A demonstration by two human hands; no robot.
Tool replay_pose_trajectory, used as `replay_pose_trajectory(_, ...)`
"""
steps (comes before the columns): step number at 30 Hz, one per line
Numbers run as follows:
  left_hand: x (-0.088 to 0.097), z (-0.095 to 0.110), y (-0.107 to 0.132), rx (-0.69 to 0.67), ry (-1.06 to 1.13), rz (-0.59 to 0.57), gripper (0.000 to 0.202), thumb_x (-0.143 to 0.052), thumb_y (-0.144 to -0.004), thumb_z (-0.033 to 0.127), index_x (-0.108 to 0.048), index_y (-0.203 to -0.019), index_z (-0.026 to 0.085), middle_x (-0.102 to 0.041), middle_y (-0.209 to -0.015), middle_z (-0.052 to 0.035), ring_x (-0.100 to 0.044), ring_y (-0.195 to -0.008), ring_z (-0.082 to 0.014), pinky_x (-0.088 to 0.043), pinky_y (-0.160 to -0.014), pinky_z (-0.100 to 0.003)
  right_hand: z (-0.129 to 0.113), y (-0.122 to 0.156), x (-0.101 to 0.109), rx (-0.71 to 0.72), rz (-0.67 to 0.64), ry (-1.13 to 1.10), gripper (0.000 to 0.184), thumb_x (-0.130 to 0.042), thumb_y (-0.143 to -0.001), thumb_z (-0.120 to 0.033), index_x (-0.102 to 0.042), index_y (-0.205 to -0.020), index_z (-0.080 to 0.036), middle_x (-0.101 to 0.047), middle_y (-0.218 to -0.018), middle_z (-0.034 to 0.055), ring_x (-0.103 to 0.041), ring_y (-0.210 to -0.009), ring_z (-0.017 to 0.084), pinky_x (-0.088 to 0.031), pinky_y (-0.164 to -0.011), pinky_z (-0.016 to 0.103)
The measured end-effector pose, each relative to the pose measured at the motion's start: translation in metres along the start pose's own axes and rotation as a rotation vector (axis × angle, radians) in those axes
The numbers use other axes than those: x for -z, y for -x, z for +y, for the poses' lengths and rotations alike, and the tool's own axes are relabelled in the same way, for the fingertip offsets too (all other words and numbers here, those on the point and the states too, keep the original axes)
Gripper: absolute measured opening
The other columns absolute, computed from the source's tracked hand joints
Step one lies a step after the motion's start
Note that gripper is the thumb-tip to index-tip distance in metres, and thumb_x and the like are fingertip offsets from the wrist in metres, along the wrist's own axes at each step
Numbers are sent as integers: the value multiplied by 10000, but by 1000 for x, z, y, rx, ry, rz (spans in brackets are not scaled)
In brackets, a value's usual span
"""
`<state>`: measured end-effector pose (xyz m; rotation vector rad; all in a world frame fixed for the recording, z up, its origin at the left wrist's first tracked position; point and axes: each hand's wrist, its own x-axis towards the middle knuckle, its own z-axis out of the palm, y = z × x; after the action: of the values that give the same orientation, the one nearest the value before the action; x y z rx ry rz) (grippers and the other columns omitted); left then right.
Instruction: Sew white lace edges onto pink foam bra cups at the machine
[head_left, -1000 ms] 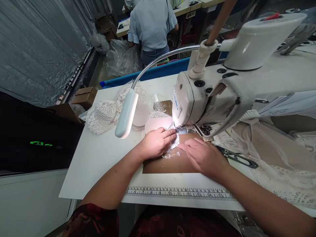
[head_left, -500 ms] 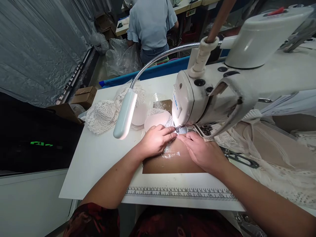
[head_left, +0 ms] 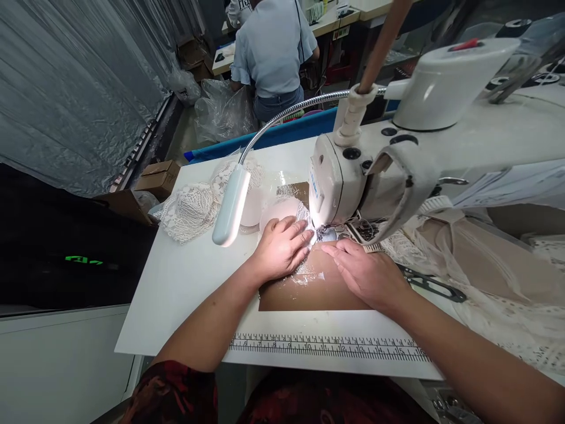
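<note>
The bare left hand (head_left: 281, 250) is lying palm down, its fingers (head_left: 301, 240) extending slightly apart toward the right. The bare, partly curled right hand (head_left: 367, 270) is pointing inward, its fingertips staying clear of the left's. Both bare forearms (head_left: 214, 315) are angling inward.

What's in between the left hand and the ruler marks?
In the head view, from the left hand you see the brown sheet, then a strip of white tabletop before the ruler marks.
</note>
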<state>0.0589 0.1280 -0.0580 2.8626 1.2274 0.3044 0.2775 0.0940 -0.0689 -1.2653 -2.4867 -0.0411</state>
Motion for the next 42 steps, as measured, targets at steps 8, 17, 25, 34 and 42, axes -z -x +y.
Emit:
replay_pose_trajectory(8,46,24,19,151,105,-231,453,-385,-939,474,-560,-1235,180,-587,-1248,-85,-551,-1063,-248,-489,-852,-365,10,10,-6,-39,15,-17,342,-409,-895,-172,-680,-1102,-167,-699,-837,52,-572,-684,176,-383,-604,297)
replay_pose_trajectory(17,28,36,12,40,196,-134,391,-462,-913,419,-599,-1152,142,-602,-1202,-94,-551,-1002,-245,-478,-888,-383,8,16,5,16,48,-150,279,-432,-922,-230,-702,-958,-174,-669,-769,51,-596,-725,162,-403,-649,284)
replay_pose_trajectory(25,15,34,12,-6,89,-150,475,-454,-906,415,-522,-1285,137,-499,-1377,-91,-502,-1017,-266,-448,-866,-426,5,20,10,181,-5,-174,259,-455,-924,-246,-705,-893,-185,-597,-662,22,-534,-642,148,-365,-613,281)
replay_pose_trajectory(34,14,28,9,2,82,-159,515,-439,-905,448,-508,-1313,141,-483,-1400,-89,-487,-1048,-275,-426,-878,-430,2,20,8,183,4,-152,252,-450,-916,-213,-695,-876,-170,-571,-656,26,-507,-632,155,-353,-602,286)
replay_pose_trajectory(42,10,29,10,-72,31,-74,411,-326,-966,331,-562,-1241,138,-554,-1328,-63,-498,-965,-229,-415,-823,-391,2,18,5,172,6,-139,245,-450,-917,-221,-688,-937,-167,-569,-673,28,-504,-657,162,-375,-626,287)
